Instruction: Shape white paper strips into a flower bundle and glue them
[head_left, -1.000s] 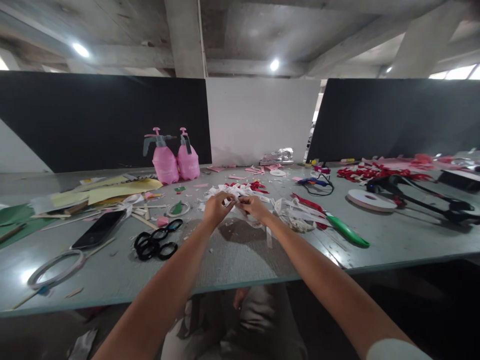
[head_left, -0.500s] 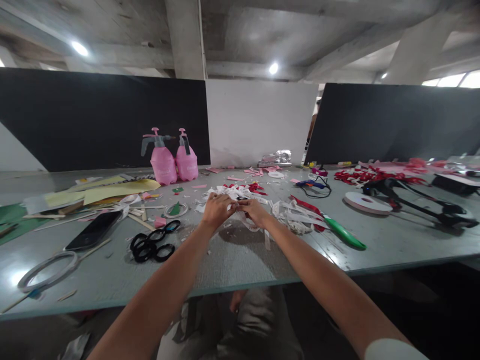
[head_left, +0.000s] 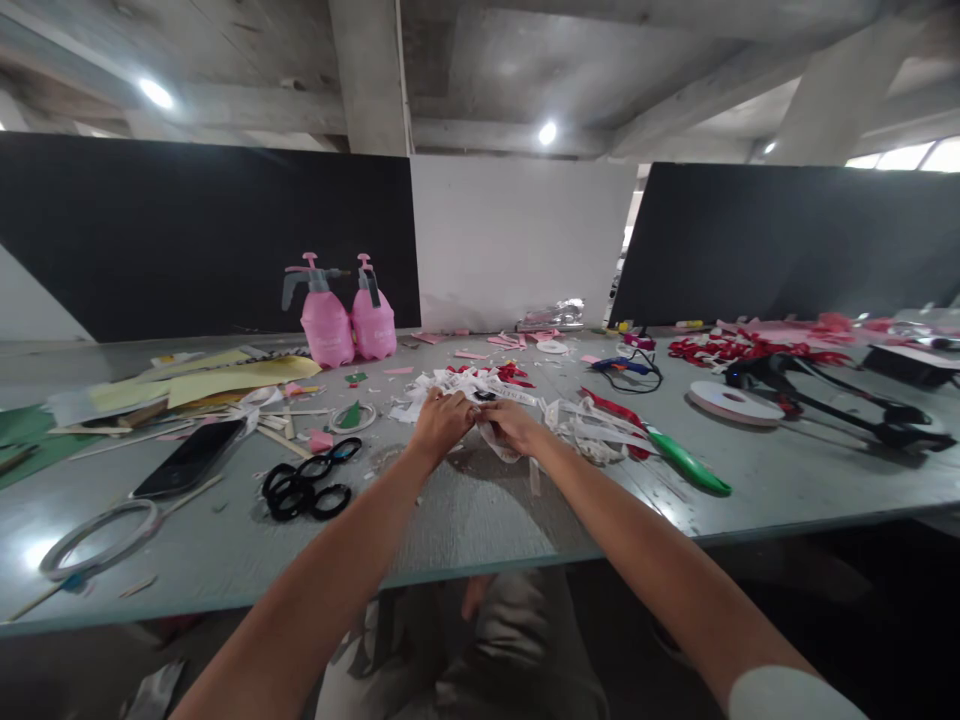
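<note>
Close together over the middle of the table, both of my hands work at a white ribbon [head_left: 493, 440]. My left hand [head_left: 442, 422] has its fingers bent and closed at one end of it. My right hand [head_left: 511, 425] pinches the same ribbon from the other side, and a loop of it hangs below the fingers. The fingertips partly hide the ribbon between them. Just beyond lies a pile of white ribbon pieces [head_left: 469, 382], with red ribbon pieces [head_left: 514, 374] behind it. More loose white ribbon strips [head_left: 581, 425] lie right of my right hand.
Black-handled scissors [head_left: 300, 485], a phone [head_left: 191, 458] and a white ring [head_left: 97, 540] lie on the left. Two pink spray bottles [head_left: 326, 325] stand behind. To the right are a green-handled tool [head_left: 686, 462], a blue glue gun [head_left: 626, 367], a ribbon roll [head_left: 735, 402] and a black headset-like device [head_left: 832, 395].
My left hand has shifted slightly right and its fingers have curled in more. A printed white ribbon shows more clearly beyond my right hand, which stays nearly in place.
</note>
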